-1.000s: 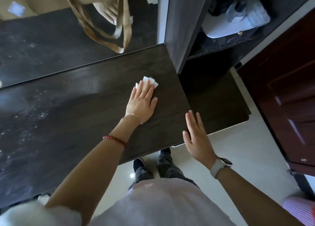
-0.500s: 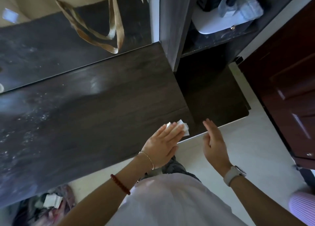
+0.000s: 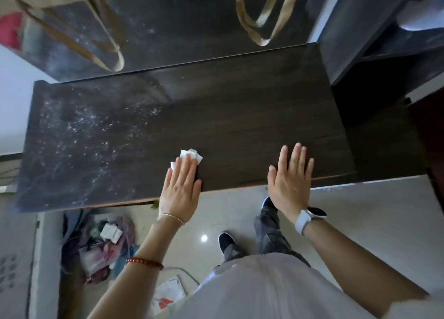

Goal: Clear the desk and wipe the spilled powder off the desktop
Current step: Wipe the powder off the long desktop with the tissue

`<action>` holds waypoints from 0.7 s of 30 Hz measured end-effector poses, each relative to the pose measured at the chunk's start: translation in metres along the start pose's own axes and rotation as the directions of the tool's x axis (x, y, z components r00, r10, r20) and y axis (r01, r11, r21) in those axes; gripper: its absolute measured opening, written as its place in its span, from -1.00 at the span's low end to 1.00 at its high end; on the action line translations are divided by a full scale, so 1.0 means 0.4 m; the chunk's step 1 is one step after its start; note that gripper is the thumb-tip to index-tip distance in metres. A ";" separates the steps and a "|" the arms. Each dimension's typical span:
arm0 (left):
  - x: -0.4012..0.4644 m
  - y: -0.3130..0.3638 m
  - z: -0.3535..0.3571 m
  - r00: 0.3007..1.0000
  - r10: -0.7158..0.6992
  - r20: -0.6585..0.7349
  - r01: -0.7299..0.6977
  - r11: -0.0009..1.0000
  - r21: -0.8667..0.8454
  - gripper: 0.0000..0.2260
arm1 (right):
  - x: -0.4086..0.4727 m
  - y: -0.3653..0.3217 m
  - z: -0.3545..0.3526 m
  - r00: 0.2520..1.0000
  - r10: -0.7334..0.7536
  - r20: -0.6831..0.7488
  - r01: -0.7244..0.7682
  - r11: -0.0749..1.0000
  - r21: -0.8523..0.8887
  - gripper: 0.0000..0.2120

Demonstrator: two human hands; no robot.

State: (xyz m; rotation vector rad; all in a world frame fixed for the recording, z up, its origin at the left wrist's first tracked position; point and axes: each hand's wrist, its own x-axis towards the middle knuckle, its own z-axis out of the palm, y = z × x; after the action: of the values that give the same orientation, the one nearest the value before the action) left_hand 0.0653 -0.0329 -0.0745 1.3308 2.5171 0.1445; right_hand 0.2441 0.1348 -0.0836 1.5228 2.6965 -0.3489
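The left hand [image 3: 180, 189] lies flat, fingers together, and presses a white tissue [image 3: 190, 155] on the dark table [image 3: 240, 116] near its near edge. Only the far part of the tissue shows past the fingertips. The right hand [image 3: 289, 177] is open with fingers spread, palm down at the near edge, and holds nothing; I cannot tell if it touches the wood.

The spilled powder [image 3: 96, 136] covers the left half of the table as white specks and grey smears, just to the left of the tissue. The right half looks clean.

The risk I see: the tissue is small and crumpled, so a long stroke into the powder may only push it off the near edge to the floor [image 3: 360, 222], or smear it thinner. Paper bag handles [image 3: 262, 13] hang at the far side, so powder pushed that way could collect under them.
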 end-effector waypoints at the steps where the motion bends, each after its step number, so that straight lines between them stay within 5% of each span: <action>1: -0.013 -0.038 -0.007 0.999 -0.049 -0.007 0.049 0.999 -0.009 -0.41 | -0.008 -0.029 0.006 1.000 -0.026 -0.002 0.026 1.000 -0.007 -0.44; 7: -0.068 -0.118 -0.029 0.963 -0.270 -0.009 0.269 0.961 -0.059 -0.30 | -0.041 -0.242 0.057 0.978 -0.207 0.006 0.207 0.978 -0.012 -0.44; 14: -0.104 -0.126 -0.010 0.999 -0.034 -0.029 0.034 0.999 -0.030 -0.39 | -0.049 -0.370 0.085 0.951 -0.305 0.050 0.306 0.952 -0.021 -0.44; 21: -0.129 -0.278 -0.029 0.957 -0.278 -0.079 0.273 0.960 -0.061 -0.46 | -0.037 -0.457 0.098 0.938 -0.344 0.049 0.347 0.935 -0.069 -0.41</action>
State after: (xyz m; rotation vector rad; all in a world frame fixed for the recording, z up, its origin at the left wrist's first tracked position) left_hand 0.0012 -0.1380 -0.0775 0.9604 2.7216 0.2074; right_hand 0.0934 0.0233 -0.0867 1.0070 2.9056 -0.2726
